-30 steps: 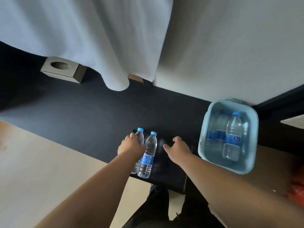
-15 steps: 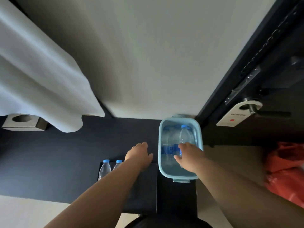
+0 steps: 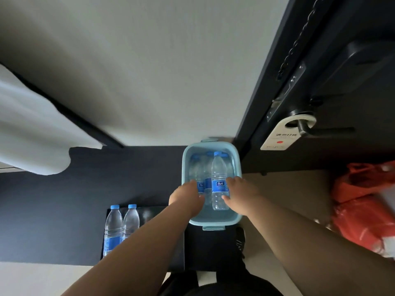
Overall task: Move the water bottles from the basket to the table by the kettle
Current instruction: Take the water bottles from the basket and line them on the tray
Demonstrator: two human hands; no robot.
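Blue basket (image 3: 213, 222), R hand (image 3: 241, 195) gripping upright bottle (image 3: 218, 167), L hand (image 3: 185, 198) on next bottle (image 3: 200, 185), grip unclear

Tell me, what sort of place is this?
Probably a hotel room: a card hanger hangs on the door handle, a security chain hangs above it, and water bottles stand on a dark tray.

The left hand (image 3: 186, 196) and right hand (image 3: 239, 194) reach into the basket (image 3: 210, 222), with the front bottle (image 3: 218, 178) standing between them, against the right hand's fingers. Other bottles (image 3: 195, 167) stand behind it, beyond both hands. Two bottles (image 3: 113, 225) stand side by side on a tray (image 3: 154, 212), left of and nearer than the left hand. A bag (image 3: 363, 210) lies well right of the right hand, and a door tag (image 3: 284, 135) hangs beyond it
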